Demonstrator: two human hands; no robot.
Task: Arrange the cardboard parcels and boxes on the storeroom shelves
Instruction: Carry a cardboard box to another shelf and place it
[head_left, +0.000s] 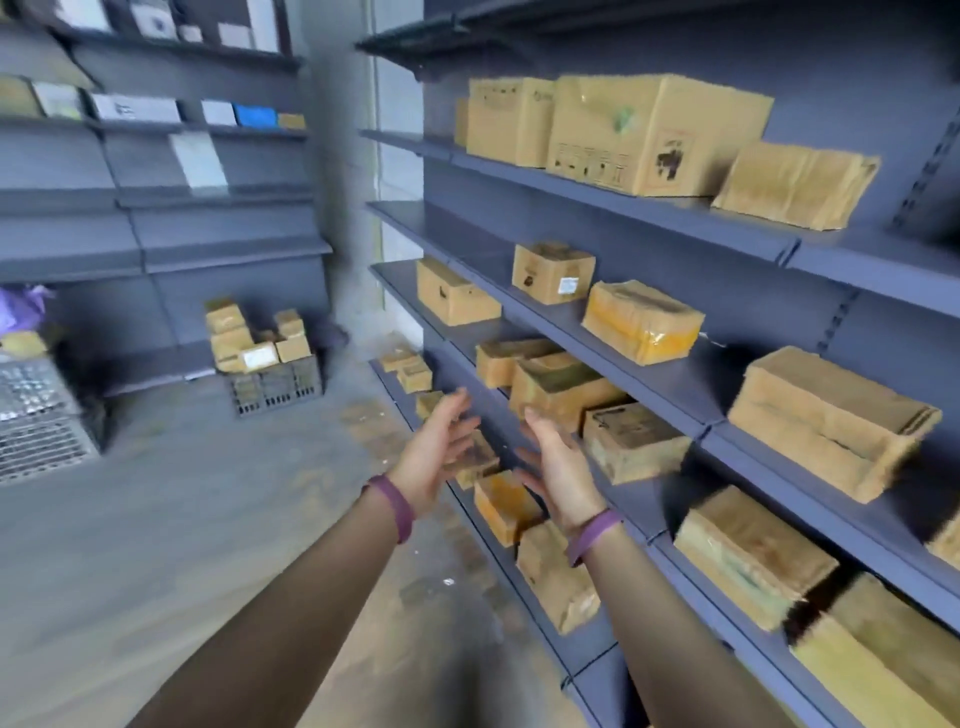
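Both hands are free and hold nothing. The left hand (436, 457) and the right hand (558, 467) are stretched forward with straight, slightly spread fingers. The palms are turned toward each other with a gap between them, as one does before taking a box by its two sides.

The hands are in front of the lower part of the grey-blue metal shelving (857, 254) on the right. I judge the likely target to be the brown cardboard box with a dark top (561, 389), on a shelf just beyond the right fingertips. It lies farther and a little to the right of the gap between the palms. The right hand is nearer to it, and the left hand would need to go forward and right to reach its other side. Its long axis seems to run slanted back into the shelf, with a short end toward the aisle, but the blur makes this uncertain.

A small orange-taped cardboard parcel (504, 506) lies on a lower shelf, seen between the two wrists, and could equally be the target.

A worn brown cardboard box (634, 441) stands just beside the first box on its right, perhaps touching, so that side gives little room for fingers.

The left fingers partly cover another parcel. The boxes at the bottom right are cut off by the frame edge, and no label is readable. On the floor, far left, a black plastic crate (275, 384) holds more parcels.
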